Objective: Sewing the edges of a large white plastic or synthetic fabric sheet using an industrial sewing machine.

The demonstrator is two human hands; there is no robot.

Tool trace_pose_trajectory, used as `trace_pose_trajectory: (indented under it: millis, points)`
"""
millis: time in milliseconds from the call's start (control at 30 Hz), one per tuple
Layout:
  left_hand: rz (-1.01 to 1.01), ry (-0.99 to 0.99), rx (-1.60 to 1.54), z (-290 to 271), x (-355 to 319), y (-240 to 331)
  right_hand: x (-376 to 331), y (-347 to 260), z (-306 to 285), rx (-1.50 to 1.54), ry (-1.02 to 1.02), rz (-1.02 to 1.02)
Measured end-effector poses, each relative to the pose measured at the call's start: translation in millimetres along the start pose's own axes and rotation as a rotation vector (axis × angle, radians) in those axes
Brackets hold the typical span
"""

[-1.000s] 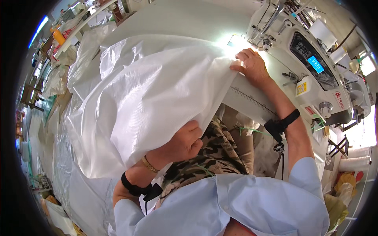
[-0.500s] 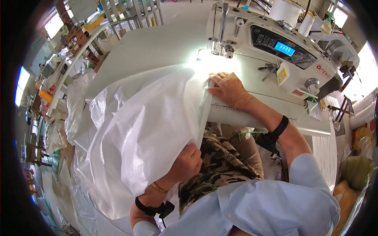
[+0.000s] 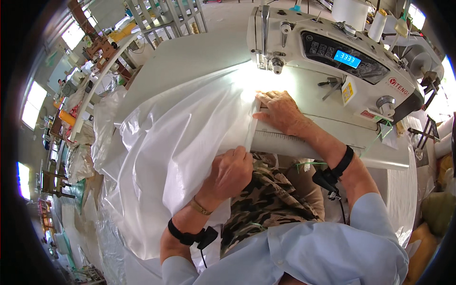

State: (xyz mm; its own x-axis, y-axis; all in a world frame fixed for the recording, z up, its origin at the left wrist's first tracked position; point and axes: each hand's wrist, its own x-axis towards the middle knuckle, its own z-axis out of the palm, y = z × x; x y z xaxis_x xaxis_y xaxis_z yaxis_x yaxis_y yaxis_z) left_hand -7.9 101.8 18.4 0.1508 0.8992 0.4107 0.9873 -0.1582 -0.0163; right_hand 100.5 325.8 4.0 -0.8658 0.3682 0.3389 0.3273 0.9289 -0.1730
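A large sheet of glossy white woven plastic fabric (image 3: 161,156) runs from my lap side up to the sewing machine (image 3: 327,52). Its far edge disappears into the bright glare under the needle area. My left hand (image 3: 231,172) is closed on the sheet's right edge, near the front of the table. Farther up that folded edge, my right hand (image 3: 280,110) presses it close to the machine's lamp, thumb and fingers pinching the hem. The needle and presser foot are washed out by the light.
The pale machine table (image 3: 190,52) carries a ruler strip (image 3: 280,137) along its front edge. White thread cones (image 3: 349,13) stand above the machine. A grey metal chair (image 3: 164,21) is beyond the table, and crumpled clear plastic (image 3: 107,123) hangs at the left.
My left hand has moved up and right along the sheet's edge, toward the machine. The fabric has shifted with more folds. My right hand stays near the needle area, and the view has tilted slightly.
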Motion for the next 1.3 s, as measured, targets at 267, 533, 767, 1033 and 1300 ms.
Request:
trace_pose_trajectory:
  millis: [267,533,767,1033,1300]
  points:
    - [-0.096,0.01,-0.008,26.4,41.4,-2.8,-1.9,1.9,1.3,0.036,0.046,0.023]
    - [-0.201,-0.088,-0.046,40.7,98.4,-16.6,0.9,6.0,5.1,0.026,-0.014,0.051]
    - [-0.172,0.006,-0.071,54.0,136.4,-38.5,-1.5,6.4,8.5,0.086,0.036,0.143]
    - [-0.429,0.037,-0.166,56.3,137.3,-29.8,2.8,15.8,10.8,0.02,0.097,0.125]
    - [-0.298,0.141,-0.137,48.1,48.5,-18.1,4.3,17.4,22.6,0.01,0.063,0.173]
